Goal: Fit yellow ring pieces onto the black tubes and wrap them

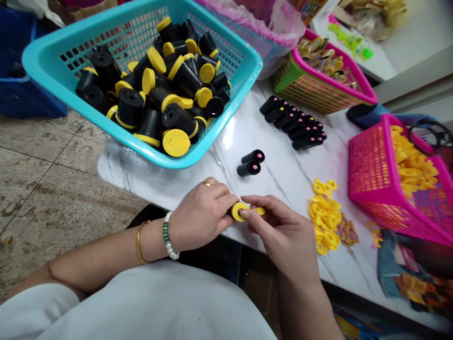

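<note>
My left hand [203, 215] is closed around a small black tube, mostly hidden by its fingers. A yellow ring-shaped cap [238, 212] with a tab sits at the tube's right end. Thumb and fingers of my right hand [283, 226] pinch this cap and its tab. Just beyond my hands, two black tubes [252, 163] with pink centres lie side by side on the white marbled table [212, 182]. A pile of loose yellow caps [323, 219] is to the right of my right hand, with small orange-brown pieces [347, 231] beside it.
A turquoise basket [141, 153] full of black tubes with yellow lids stands at the back left. Farther back lies a group of black tubes [293, 123]. Pink baskets [370, 174] with yellow parts and a pink-green basket [311, 89] of wrapped pieces line the right.
</note>
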{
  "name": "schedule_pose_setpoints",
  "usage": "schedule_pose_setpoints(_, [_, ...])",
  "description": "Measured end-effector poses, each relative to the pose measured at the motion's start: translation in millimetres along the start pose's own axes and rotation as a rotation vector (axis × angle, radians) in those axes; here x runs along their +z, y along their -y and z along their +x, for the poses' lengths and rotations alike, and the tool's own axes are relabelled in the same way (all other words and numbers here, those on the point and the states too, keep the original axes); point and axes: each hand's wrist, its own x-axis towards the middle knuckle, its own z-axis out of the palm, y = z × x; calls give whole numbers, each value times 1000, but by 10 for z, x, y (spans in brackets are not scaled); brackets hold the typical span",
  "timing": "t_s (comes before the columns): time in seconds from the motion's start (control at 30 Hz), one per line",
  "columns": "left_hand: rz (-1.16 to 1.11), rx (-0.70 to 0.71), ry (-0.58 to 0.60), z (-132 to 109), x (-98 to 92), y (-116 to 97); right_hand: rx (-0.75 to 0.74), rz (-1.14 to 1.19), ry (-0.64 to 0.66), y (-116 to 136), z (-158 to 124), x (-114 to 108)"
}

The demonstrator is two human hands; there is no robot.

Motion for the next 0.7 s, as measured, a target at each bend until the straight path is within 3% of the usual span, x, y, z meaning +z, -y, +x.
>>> schedule_pose_setpoints(0.17, [-2,17,0,0,3,24,213,219,88,-53,49,-4])
schedule_pose_setpoints(0.43, [16,60,-44,18,23,27,62,103,-30,64,-16,6])
schedule_pose_setpoints(0.7, [35,65,-57,20,19,22,102,319,63,-112,80,49])
